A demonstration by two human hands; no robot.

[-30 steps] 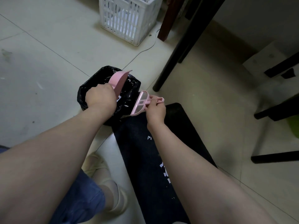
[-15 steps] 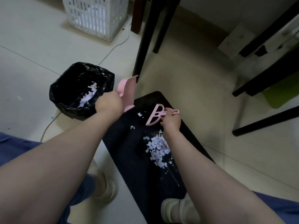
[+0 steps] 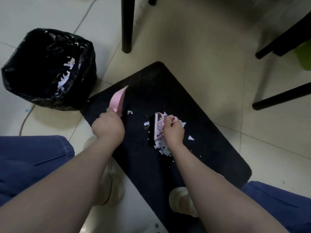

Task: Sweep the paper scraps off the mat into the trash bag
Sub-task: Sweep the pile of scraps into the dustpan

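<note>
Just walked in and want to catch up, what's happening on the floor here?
A person is sweeping paper scraps on a black mat. The right hand grips a small pink brush set in the pile; the left hand holds a pink dustpan, tilted up, nearby. The black trash bag on the left already holds some scraps.

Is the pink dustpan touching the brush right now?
Apart. The head view shows bare mat and a loose scrap between the dustpan, held by the left hand, and the brush in the right hand.

Domestic room: tiled floor (black furniture legs)
</note>
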